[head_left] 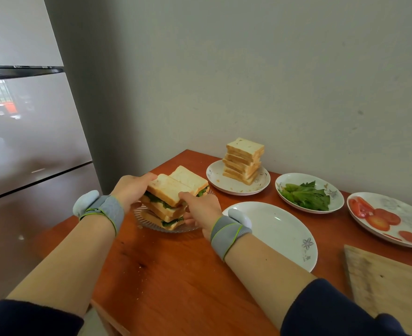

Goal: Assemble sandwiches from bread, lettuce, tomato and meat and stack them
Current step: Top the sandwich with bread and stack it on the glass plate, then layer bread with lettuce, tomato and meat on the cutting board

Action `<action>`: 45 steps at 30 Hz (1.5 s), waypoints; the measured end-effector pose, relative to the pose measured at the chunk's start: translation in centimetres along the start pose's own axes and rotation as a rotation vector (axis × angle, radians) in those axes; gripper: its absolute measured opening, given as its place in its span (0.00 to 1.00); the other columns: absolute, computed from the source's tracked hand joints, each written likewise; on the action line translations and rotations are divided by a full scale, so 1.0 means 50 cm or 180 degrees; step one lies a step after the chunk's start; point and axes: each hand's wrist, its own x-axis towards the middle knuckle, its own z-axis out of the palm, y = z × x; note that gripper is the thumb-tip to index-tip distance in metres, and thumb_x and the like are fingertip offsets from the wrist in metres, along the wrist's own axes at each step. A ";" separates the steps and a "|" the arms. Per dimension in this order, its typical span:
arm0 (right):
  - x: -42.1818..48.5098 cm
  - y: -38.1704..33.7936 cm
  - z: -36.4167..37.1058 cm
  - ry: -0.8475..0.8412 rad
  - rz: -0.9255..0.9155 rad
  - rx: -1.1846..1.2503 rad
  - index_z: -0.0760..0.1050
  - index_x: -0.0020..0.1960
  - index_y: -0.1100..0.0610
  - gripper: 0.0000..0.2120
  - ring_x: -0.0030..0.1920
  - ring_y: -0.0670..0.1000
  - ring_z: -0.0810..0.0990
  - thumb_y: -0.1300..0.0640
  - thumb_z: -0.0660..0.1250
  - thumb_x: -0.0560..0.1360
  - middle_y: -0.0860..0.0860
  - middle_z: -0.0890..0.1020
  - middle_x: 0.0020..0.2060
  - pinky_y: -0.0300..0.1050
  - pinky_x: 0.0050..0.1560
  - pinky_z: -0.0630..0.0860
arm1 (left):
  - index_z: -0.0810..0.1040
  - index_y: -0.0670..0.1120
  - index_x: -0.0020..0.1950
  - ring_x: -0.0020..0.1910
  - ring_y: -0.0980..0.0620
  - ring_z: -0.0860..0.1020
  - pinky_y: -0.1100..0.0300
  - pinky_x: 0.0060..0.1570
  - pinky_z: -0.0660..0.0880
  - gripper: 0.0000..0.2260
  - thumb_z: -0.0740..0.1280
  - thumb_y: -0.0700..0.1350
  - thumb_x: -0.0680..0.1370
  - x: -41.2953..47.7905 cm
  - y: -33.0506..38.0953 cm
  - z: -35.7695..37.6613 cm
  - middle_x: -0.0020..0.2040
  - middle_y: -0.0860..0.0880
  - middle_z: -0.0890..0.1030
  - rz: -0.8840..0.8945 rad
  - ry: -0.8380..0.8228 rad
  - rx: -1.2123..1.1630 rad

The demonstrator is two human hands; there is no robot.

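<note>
My left grip is curled round the far-left end of the top sandwich, thumb lying on the upper slice. My right grip pinches its near corner, thumb on top and fingers tucked under out of sight. The bread is soft, square and pale, with a tan crust, and crinkled dark-green leaf shows along its edge. It sits over the sandwich stack, layers of bread and green piled on a clear, ribbed glass dish at the left end of the tabletop. I cannot tell whether it rests on the stack or hangs just above. A second sandwich top lies just behind it at the same height.

The tabletop is glossy reddish-brown wood. Beside my right wrist is a smooth white plate with a small grey flower print. Behind it, a tall, slightly uneven tower of bread slices stands on a crumb-flecked saucer. To the right, limp lettuce leaves fill a shallow dish, then round, wet tomato slices lie on a patterned plate. A scuffed pale wooden board sits at the near right. Grey fabric wristbands with green piping wrap both my wrists. A glossy fridge stands on the left.
</note>
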 end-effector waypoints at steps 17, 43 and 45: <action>0.002 -0.008 0.024 -0.0050 -0.0320 -0.0401 0.74 0.58 0.72 0.23 0.39 0.52 0.71 0.55 0.68 0.72 0.54 0.73 0.38 0.45 0.40 0.69 | 0.76 0.47 0.36 0.46 0.44 0.77 0.52 0.53 0.73 0.15 0.63 0.54 0.78 -0.017 -0.019 -0.020 0.45 0.44 0.79 0.0430 0.0178 0.0612; 0.014 -0.066 -0.074 -0.0009 -0.0821 -0.1466 0.66 0.32 0.58 0.15 0.31 0.53 0.64 0.53 0.66 0.73 0.52 0.63 0.26 0.44 0.33 0.63 | 0.82 0.44 0.50 0.49 0.43 0.78 0.56 0.48 0.73 0.13 0.63 0.51 0.76 -0.012 0.071 0.021 0.48 0.45 0.81 0.0825 0.0810 0.0906; 0.024 -0.088 -0.111 0.0121 -0.0922 -0.1551 0.70 0.33 0.60 0.15 0.29 0.52 0.66 0.53 0.66 0.73 0.53 0.67 0.27 0.47 0.31 0.67 | 0.82 0.44 0.48 0.49 0.42 0.80 0.57 0.47 0.74 0.11 0.63 0.48 0.76 -0.011 0.108 0.044 0.47 0.46 0.83 0.1063 0.0870 0.0892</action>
